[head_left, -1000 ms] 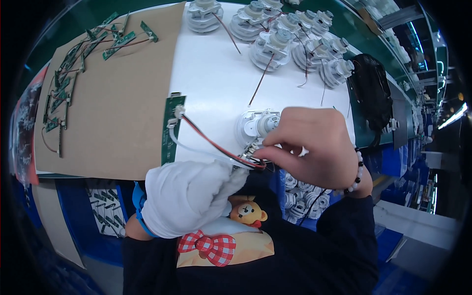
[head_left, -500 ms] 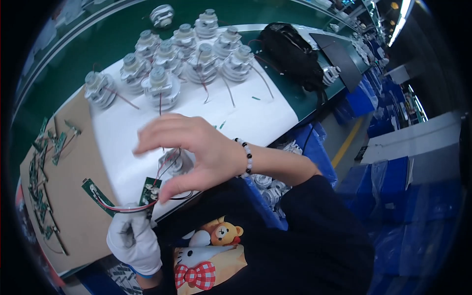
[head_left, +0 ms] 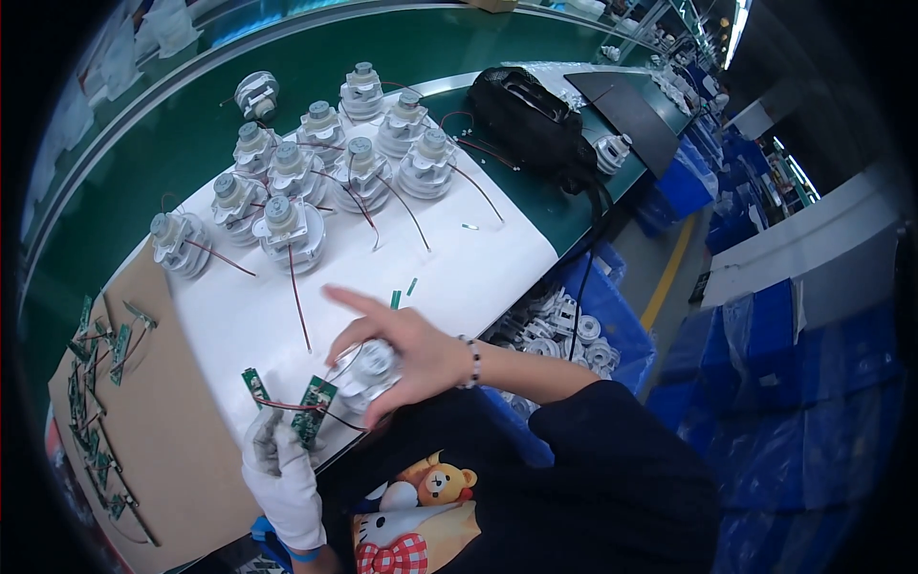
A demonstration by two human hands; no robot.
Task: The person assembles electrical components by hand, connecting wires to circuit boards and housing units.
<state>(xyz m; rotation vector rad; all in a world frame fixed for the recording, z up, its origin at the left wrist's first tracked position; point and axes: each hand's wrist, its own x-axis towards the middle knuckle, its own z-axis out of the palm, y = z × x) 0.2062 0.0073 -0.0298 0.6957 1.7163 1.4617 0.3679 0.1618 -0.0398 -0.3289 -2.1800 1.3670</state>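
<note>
Bench assembly, seen from above, with places given relative to the white sheet [head_left: 459, 273] on the green counter [head_left: 411, 48]. The hands are apart. The gloved left hand [head_left: 285, 474], at the sheet's near end, has its fingers closed on a larger circuit board [head_left: 314, 407]; a smaller circuit board [head_left: 254, 385] stands just beside it, and red wires [head_left: 277, 404] run between the two. The bare right hand [head_left: 421, 349], over the sheet's near edge, is spread around a white housing [head_left: 369, 368], index finger extended; whether it touches the housing cannot be told. On the sheet's far part stands a group of similar housings [head_left: 292, 234], several trailing thin leads. Left of the sheet, a brown board [head_left: 182, 430] carries a tangle of green circuit boards [head_left: 91, 430]. Beyond the sheet's right edge lies a black bag [head_left: 531, 124]; beside its near right edge, a blue bin [head_left: 617, 316] contains white parts [head_left: 545, 335].
</note>
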